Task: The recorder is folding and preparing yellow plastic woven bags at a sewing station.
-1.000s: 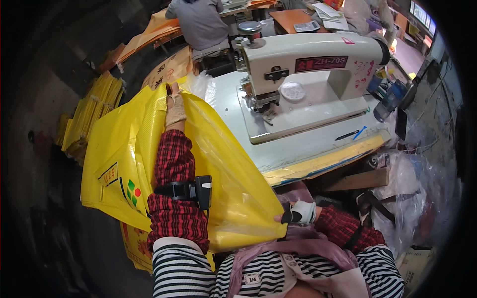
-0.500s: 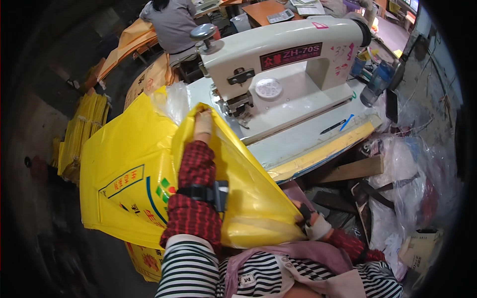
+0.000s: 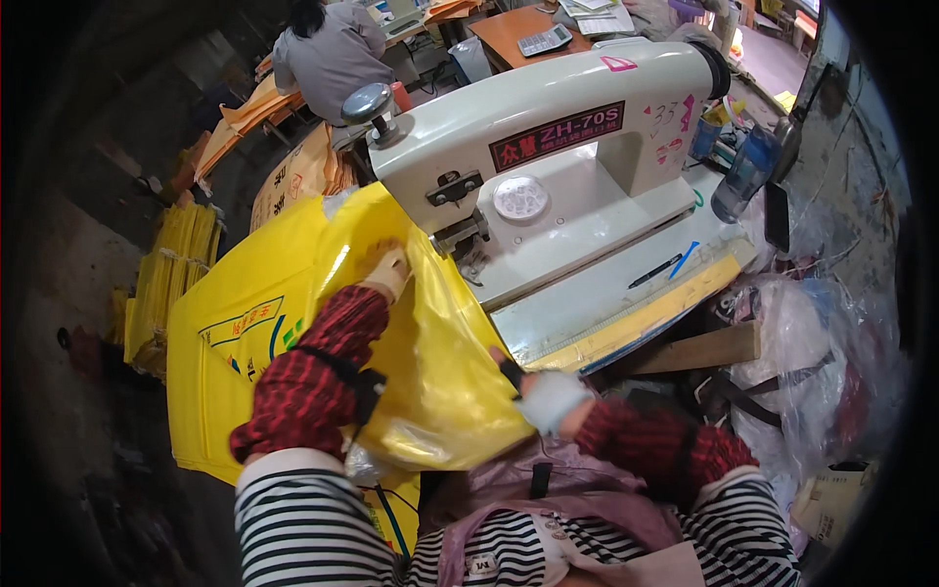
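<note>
A large glossy yellow sack (image 3: pixel 249 269) lies slanted across my left side, its upper corner against the head of a white sewing machine (image 3: pixel 548 132). On the sack's upper part rests my left hand (image 3: pixel 388 270), its fingers blurred and partly lost against the yellow film. My right hand (image 3: pixel 550 399), in a pale covering with dark bands on the fingers, is closed on the sack's right edge, just in front of the machine table. A loose, shiny fold of the sack hangs between the two hands.
A pen (image 3: pixel 653 271) and a blue stick (image 3: pixel 684 262) lie on the machine table (image 3: pixel 587 318). Beyond them stand a blue bottle (image 3: pixel 748 171) and a phone (image 3: pixel 776 217). Bundled yellow sacks (image 3: pixel 171 284) are stacked at left. A person in grey (image 3: pixel 328 59) sits at the back.
My left hand has moved down from the sack's upper edge onto its surface. My right hand has come up and left along the edge. The sack's upper corner has shifted toward the machine head.
</note>
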`<action>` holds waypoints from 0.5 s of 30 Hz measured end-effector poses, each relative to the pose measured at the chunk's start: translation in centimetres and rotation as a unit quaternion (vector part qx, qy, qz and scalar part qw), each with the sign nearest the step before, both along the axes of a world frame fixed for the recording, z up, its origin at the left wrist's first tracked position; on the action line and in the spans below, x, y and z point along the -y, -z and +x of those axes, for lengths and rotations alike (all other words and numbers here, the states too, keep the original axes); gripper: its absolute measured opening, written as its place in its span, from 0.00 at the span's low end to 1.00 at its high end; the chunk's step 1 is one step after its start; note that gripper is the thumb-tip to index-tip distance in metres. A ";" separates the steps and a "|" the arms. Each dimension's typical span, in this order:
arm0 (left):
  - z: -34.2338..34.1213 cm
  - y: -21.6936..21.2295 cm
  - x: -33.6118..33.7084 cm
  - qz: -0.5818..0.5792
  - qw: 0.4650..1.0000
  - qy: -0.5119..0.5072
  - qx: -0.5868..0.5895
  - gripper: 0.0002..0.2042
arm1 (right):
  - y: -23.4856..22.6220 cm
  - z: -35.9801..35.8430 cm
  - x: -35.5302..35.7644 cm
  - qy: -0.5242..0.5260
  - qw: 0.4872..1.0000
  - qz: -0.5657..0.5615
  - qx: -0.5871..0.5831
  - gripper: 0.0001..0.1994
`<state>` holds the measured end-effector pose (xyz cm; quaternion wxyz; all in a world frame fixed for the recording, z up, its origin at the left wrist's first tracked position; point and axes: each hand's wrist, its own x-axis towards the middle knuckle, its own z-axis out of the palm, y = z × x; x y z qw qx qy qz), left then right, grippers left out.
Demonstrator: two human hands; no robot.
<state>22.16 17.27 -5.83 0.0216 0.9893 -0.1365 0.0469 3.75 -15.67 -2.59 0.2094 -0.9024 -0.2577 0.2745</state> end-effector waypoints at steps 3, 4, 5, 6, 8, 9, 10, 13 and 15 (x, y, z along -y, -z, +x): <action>-6.3 -2.1 -4.7 0.333 0.854 0.150 -0.371 0.18 | -1.4 5.1 -2.6 -0.033 0.997 0.021 0.071 0.21; -11.9 0.7 -13.7 0.409 0.792 0.294 -0.346 0.18 | -0.5 6.1 -5.5 -0.071 0.987 0.038 0.136 0.27; -12.7 -2.3 -7.5 0.282 0.799 0.198 -0.494 0.18 | 3.1 8.5 -4.9 -0.041 0.983 0.014 0.177 0.40; -14.8 -4.5 -4.2 0.210 0.790 0.147 -0.556 0.18 | 2.4 9.3 -4.2 -0.012 0.990 0.034 0.134 0.40; -22.7 -7.0 -1.8 0.077 0.770 0.086 -0.627 0.18 | 0.8 9.2 -4.5 -0.005 0.993 0.071 0.099 0.41; -26.3 -7.7 -0.4 -0.002 0.764 0.070 -0.641 0.18 | 0.4 8.8 -5.0 -0.012 0.993 0.072 0.093 0.41; -29.3 -8.3 1.4 -0.090 0.758 0.060 -0.643 0.18 | 0.0 8.5 -5.3 -0.003 0.992 0.095 0.089 0.38; -33.0 -8.8 5.4 -0.338 0.768 0.042 -0.542 0.18 | 1.2 7.8 -6.2 -0.006 0.982 0.150 0.117 0.19; -30.2 -8.8 7.4 -0.384 0.837 0.012 -0.389 0.18 | -1.2 6.5 -5.0 -0.052 0.982 0.127 0.132 0.18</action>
